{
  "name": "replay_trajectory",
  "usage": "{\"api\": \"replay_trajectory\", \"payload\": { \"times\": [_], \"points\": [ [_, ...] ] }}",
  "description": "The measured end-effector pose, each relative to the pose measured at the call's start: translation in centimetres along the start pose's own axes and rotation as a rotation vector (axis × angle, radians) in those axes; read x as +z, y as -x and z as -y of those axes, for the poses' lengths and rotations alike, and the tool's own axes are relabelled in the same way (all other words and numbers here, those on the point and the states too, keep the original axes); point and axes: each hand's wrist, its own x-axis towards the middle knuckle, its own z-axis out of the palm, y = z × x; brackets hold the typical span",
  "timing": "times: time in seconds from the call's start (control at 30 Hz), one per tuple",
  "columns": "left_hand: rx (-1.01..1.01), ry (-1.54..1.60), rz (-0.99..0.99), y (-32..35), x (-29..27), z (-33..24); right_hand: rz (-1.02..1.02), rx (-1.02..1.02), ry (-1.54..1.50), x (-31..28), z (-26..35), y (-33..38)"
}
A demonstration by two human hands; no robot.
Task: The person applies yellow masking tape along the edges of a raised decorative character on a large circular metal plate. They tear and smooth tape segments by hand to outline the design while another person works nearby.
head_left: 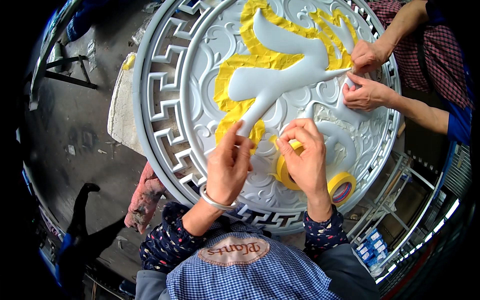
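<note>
A large round light-grey relief panel (217, 47) with scrollwork and a pierced key-pattern rim lies before me. Strips of yellow masking tape (227, 82) edge its smooth raised figure (260, 80). My left hand (229, 165) is at the figure's lower tip, its index finger stretched onto the tape and the others bent; nothing shows in it. Nearer me and to the right, my right hand (306, 157) grips a roll of yellow masking tape (285, 172), thumb and index finger drawn together. A second yellow tape roll (342, 188) rests on the panel's near right part.
At the far right, a co-worker's two hands (367, 75) work at the tape beside the figure's right tip. White padding (125, 110) and a stained pink roll (145, 197) lie under the panel's left side. A metal rack (395, 195) stands at lower right; a dark frame (72, 70) stands left.
</note>
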Motion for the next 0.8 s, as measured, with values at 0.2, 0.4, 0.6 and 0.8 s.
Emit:
{"api": "replay_trajectory", "payload": {
  "times": [0.2,0.4,0.6,0.8],
  "points": [
    [0.686,-0.799,-0.059,-1.1,-1.6,1.8,-0.086,0.042,-0.005,2.4,-0.7,-0.9],
    [0.678,-0.975,-0.066,-1.3,-1.0,2.7,-0.122,0.091,0.107,3.7,-0.6,-1.4],
    [0.682,-1.036,-0.062,-1.6,-0.5,2.8,-0.14,0.104,0.171,4.2,-0.1,-1.3],
    [0.685,-1.104,-0.084,-1.8,0.0,2.9,-0.146,0.135,0.183,4.6,0.0,-1.4]
  ]
}}
